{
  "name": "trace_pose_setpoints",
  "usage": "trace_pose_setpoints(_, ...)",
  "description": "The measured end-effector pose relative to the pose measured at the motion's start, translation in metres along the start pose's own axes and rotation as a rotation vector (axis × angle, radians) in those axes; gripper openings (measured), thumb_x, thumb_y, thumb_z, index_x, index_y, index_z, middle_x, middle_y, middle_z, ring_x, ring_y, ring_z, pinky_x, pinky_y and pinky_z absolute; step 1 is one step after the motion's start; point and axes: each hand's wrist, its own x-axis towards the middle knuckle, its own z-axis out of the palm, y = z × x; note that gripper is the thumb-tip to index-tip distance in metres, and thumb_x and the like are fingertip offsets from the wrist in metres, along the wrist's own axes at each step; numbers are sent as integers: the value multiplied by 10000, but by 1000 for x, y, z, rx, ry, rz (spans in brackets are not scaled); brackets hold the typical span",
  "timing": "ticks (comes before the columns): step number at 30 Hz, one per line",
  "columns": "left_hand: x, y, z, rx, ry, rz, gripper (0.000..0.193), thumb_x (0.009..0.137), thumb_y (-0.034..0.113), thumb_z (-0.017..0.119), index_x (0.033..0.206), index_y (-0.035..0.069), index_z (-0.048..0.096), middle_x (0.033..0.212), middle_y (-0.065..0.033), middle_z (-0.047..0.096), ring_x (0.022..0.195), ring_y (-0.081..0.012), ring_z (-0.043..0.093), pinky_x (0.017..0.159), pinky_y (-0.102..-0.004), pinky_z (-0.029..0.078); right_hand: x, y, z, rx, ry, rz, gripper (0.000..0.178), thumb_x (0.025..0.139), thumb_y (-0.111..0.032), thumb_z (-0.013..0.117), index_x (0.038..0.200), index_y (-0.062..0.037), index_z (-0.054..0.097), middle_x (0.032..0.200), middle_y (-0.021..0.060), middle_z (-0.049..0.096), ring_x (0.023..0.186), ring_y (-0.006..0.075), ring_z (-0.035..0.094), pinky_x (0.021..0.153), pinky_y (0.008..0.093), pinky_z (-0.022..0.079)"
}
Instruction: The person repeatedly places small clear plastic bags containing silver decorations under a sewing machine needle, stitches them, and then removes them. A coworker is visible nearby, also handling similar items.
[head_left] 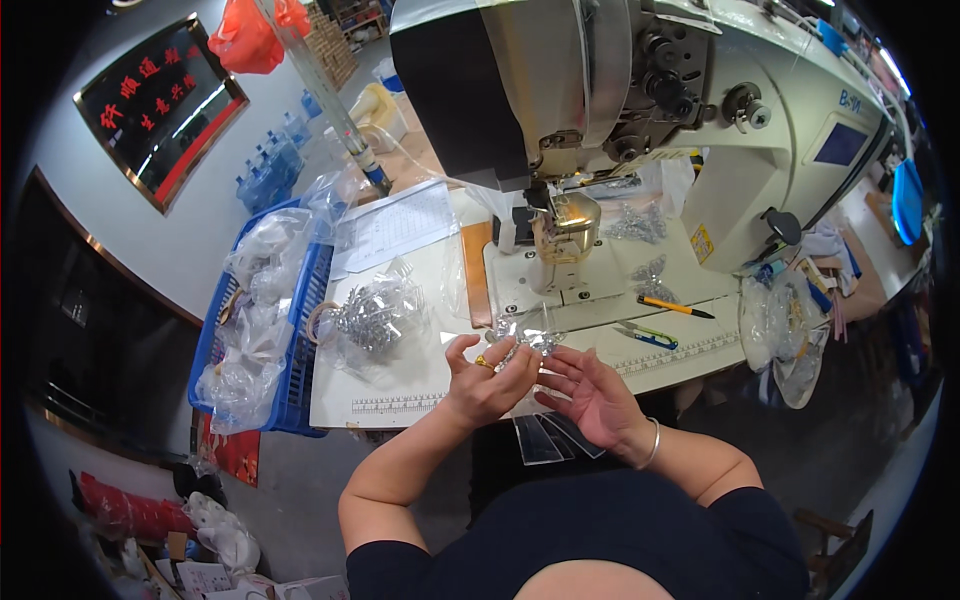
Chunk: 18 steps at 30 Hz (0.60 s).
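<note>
Evidently the step in hand was the handling of a small clear packet (pixel 525 336) with shiny, silvery contents, held just above the near edge of the white surface (pixel 425 376). The left grip (pixel 490 378) was closed on it, its fingers curled against the near side of the plastic. The right grip (pixel 597 400) was open, palm showing and fingers spread, close beside the packet; whether its fingertips touched the plastic could not be told, nor could the exact shape of the pieces inside.

Left of the left grip lay a larger clear bag (pixel 378 318) of similar silvery pieces, and beyond that a blue basket (pixel 306 345) filled with crumpled clear bags. Straight ahead of both grips stood the sewing machine (pixel 790 120), with an orange-brown strip (pixel 476 275) at the left of its base. Ahead and to the right of the right grip were the snips (pixel 650 338), an orange pen (pixel 676 307) and another small bag (pixel 652 278), none of them in contact with a hand.

The next move, as far as could be judged, called for the left grip to keep the packet steady while the right fingers worked lightly at its loose plastic, without spilling the contents.
</note>
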Motion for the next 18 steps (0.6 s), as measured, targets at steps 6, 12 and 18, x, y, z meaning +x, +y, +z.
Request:
trace_pose_setpoints(6, 6, 8, 7, 20, 8, 51, 140, 706, 184, 648, 841, 167, 686, 923, 36, 614, 865, -129, 596, 865, -442, 287, 26, 14, -16, -139, 244, -3, 191, 870, -213, 626, 985, -73, 564, 894, 18, 613, 803, 134, 597, 673, 274, 476)
trace_pose_setpoints(12, 12, 14, 4, 39, -146, 1, 215, 697, 213, 698, 898, 140, 670, 918, 7, 614, 851, -139, 598, 877, -421, 299, 42, 10, -29, -231, 273, -115, 141, 841, -162, 659, 860, -47, 581, 734, 28, 600, 621, 100, 561, 523, 230, 452)
trace_pose_setpoints(18, 49, -32, -12, -876, -518, -566, 618, 635, 187, 816, 1157, 22, 528, 1109, -123, 593, 1027, -222, 574, 820, -336, 468, 36, -28, -38, -525, 119, -66, 133, 811, -103, 682, 832, -18, 582, 672, 32, 582, 544, 93, 545, 475, 220, 437)
